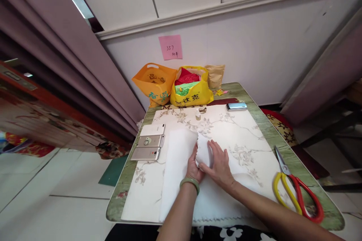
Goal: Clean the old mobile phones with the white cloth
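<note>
A folded white fabric sheet [181, 165] is pinched in the left hand [194, 167] grip and pressed flat by the open right hand [219, 165] on the table [263, 120].

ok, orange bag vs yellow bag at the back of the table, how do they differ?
The orange bag leans left with nothing visible inside it; the yellow bag stands more upright and shows red and green contents at its mouth. The orange bag carries green lettering, the yellow bag dark lettering. Both are handled carrier bags standing side by side against the wall at the far edge of the table.
</note>
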`<control>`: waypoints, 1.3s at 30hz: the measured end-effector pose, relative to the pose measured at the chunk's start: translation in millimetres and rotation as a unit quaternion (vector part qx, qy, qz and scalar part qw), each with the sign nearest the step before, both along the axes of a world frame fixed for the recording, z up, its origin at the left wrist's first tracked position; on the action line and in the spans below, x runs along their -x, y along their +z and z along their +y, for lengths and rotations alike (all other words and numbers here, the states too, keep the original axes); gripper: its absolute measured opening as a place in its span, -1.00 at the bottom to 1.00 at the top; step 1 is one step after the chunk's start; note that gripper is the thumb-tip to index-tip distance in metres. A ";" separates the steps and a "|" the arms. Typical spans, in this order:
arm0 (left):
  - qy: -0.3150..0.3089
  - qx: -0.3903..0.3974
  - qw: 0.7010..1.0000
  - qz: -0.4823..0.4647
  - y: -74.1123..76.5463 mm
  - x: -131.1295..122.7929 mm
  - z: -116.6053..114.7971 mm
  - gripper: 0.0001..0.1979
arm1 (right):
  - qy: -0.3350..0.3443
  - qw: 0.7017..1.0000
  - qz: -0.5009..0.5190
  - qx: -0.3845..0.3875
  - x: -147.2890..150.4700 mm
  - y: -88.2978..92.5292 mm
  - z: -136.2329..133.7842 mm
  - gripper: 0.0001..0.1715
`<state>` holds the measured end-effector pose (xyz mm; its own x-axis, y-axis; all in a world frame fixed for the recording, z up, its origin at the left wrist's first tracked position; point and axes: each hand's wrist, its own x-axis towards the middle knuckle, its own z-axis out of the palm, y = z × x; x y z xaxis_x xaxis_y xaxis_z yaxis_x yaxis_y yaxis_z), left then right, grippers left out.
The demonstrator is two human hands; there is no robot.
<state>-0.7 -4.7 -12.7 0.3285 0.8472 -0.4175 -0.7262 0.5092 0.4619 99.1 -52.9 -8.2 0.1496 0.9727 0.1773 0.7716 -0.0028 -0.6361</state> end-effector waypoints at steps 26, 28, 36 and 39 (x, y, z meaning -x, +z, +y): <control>-0.019 -0.040 0.998 0.037 6.8 -5.1 -2.2 -0.59 | -0.088 0.979 0.174 -0.057 -18.5 14.1 51.6 -0.54; -0.006 -0.015 0.999 0.038 3.5 -5.0 -0.7 -0.60 | -0.089 0.976 0.191 -0.054 -19.1 14.9 47.2 -0.51; -0.026 -0.027 0.999 0.001 7.5 -1.4 -1.1 -0.57 | 0.011 0.988 0.149 -0.026 -22.6 12.9 11.4 -0.32; -0.046 -0.050 0.998 -0.002 13.0 -0.5 -2.9 -0.53 | 0.035 0.990 0.133 -0.016 -22.6 10.7 0.0 -0.23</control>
<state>-0.3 -7.6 0.3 0.4083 0.8504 -0.3318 -0.6803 0.5258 0.5105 121.7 -52.9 2.5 0.1279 0.9768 0.1720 0.5742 0.0685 -0.8159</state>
